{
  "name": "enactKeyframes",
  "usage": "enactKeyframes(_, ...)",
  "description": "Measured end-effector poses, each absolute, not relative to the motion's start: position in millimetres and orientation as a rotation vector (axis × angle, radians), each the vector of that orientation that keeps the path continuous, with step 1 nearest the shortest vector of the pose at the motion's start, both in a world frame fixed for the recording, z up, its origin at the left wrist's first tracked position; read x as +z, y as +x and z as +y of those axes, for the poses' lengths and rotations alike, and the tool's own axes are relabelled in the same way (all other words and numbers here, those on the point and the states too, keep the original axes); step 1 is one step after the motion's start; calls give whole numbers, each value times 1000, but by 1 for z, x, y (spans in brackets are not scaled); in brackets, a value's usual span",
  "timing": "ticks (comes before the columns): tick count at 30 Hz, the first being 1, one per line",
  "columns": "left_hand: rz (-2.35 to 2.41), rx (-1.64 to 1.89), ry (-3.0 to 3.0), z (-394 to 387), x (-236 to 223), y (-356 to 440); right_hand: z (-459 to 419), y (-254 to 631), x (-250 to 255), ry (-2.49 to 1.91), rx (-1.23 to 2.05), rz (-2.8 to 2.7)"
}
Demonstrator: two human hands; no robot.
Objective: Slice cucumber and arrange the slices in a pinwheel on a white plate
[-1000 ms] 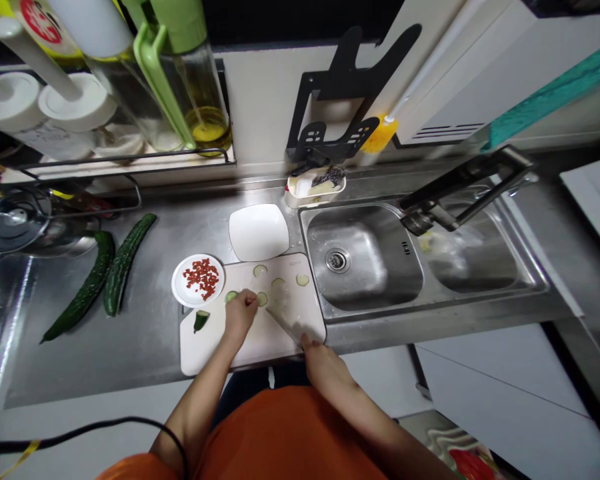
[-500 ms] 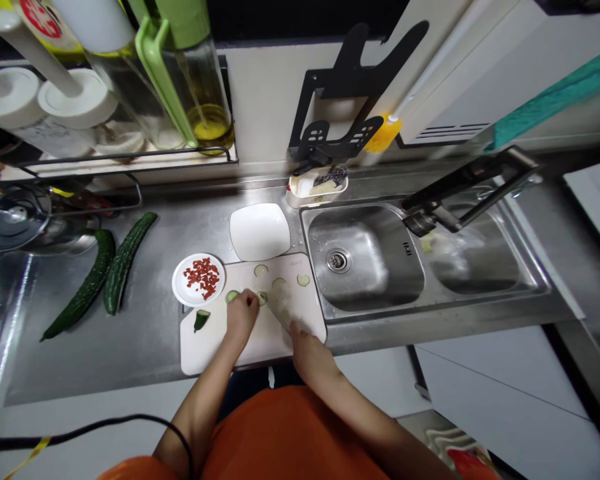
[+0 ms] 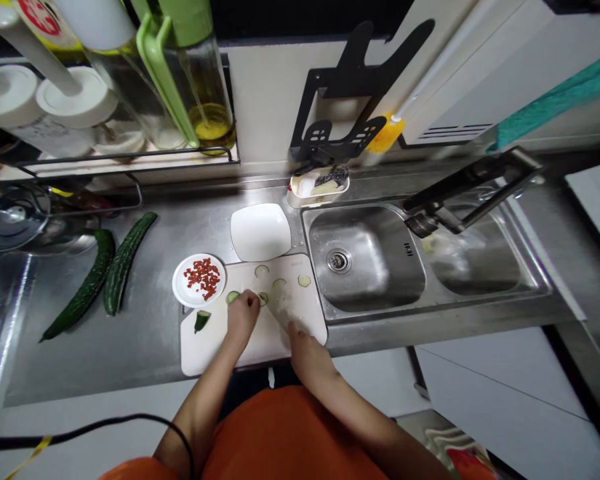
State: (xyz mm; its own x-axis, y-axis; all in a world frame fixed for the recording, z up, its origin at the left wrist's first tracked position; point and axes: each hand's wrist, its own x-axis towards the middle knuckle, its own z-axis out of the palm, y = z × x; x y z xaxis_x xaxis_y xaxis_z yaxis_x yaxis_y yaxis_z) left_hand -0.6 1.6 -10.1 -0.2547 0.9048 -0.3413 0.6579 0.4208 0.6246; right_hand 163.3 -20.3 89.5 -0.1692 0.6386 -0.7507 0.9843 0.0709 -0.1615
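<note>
My left hand (image 3: 243,315) is closed over a cucumber piece (image 3: 233,296) on the white cutting board (image 3: 205,353); one green end shows past the fingers and the rest is covered. My right hand (image 3: 309,350) grips the handle of a kitchen knife (image 3: 277,314), whose blade points up and left toward the left fingertips. A cucumber slice (image 3: 263,299) sits by the blade's tip. Further slices lie apart on the board, among them a pale one (image 3: 304,281) near its right edge. A cut-off dark green cucumber end (image 3: 201,321) rests to the left.
Beside the board stand a white plate of chopped red bits (image 3: 203,279) and a white square plate (image 3: 261,232). Two whole cucumbers (image 3: 125,263) lie on the left of the steel counter. A double sink (image 3: 370,293) with a dark tap (image 3: 473,190) borders the board's right.
My right hand has shifted very slightly to the left with the knife. My left hand keeps its place on the cucumber piece, and the slices lie as before.
</note>
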Motion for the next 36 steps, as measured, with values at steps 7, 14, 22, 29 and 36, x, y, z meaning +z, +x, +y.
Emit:
enactKeyframes(7, 1995, 481, 1306, 2, -9, -1, -18, 160, 91, 1604, -932, 1842)
enactKeyframes(14, 1994, 471, 1296, 2, -10, -1, -15, 155, 90, 1588, -957, 1798)
enactKeyframes(22, 1991, 483, 1283, 2, -7, 0, -26, 168, 91, 1566, -1003, 1764)
enactKeyframes(29, 1966, 533, 1331, 1, -5, 2, -41, 187, 87, 1565, -1016, 1743)
enactKeyframes(36, 1903, 614, 1536, -8, 4, -1, -43, 191, 83, 1572, -998, 1767)
